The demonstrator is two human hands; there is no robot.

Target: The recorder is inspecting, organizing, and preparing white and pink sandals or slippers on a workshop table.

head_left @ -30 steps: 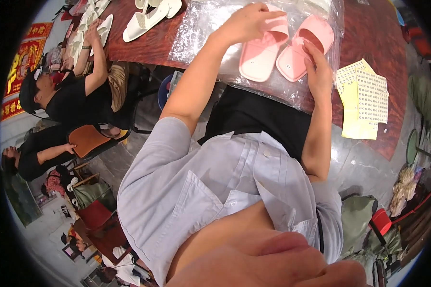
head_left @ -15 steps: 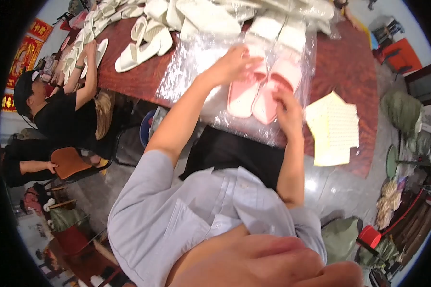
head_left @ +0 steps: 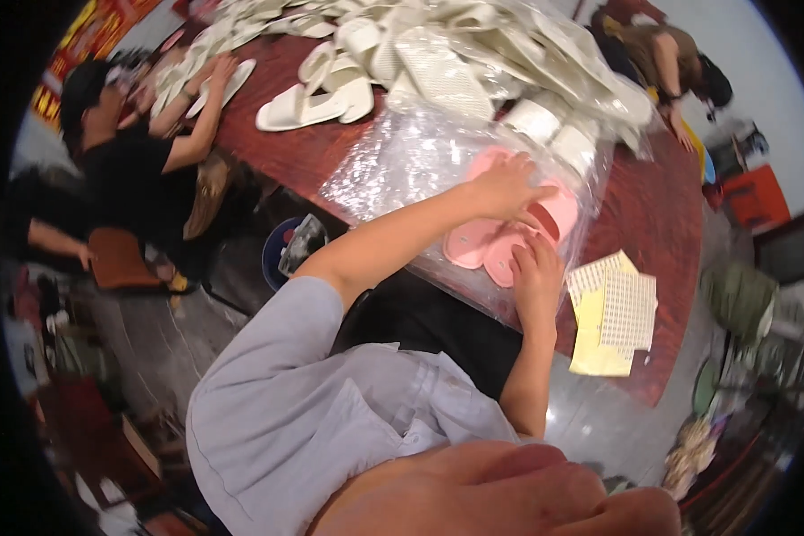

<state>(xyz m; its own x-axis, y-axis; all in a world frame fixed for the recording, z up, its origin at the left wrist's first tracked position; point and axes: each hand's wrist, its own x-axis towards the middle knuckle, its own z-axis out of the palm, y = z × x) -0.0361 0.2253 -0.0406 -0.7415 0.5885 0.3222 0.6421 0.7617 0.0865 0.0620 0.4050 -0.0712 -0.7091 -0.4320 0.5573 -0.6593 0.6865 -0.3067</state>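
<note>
A pair of pink slippers (head_left: 473, 243) lies side by side on clear plastic sheeting in front of me. My left hand (head_left: 507, 186) reaches over the straps from the left, fingers apart, touching the slippers and covering part of them. Nothing shows in its grasp. At the heel of the right slipper is my right hand (head_left: 536, 272), its bent fingers gripping the edge and insole; the underside of this grip is hidden. Small pale marks show on both pink insoles.
Cream slippers (head_left: 438, 67) are heaped across the far side of the dark red table (head_left: 648, 210). Yellow and white sticker sheets (head_left: 612, 313) lie to my right. One person in black (head_left: 138, 170) handles a slipper at left; another person (head_left: 674, 58) bends at far right.
My left hand has moved right across the straps. My right hand has shifted from the slipper's side onto its heel. The view has turned, and the far-right person has come into it.
</note>
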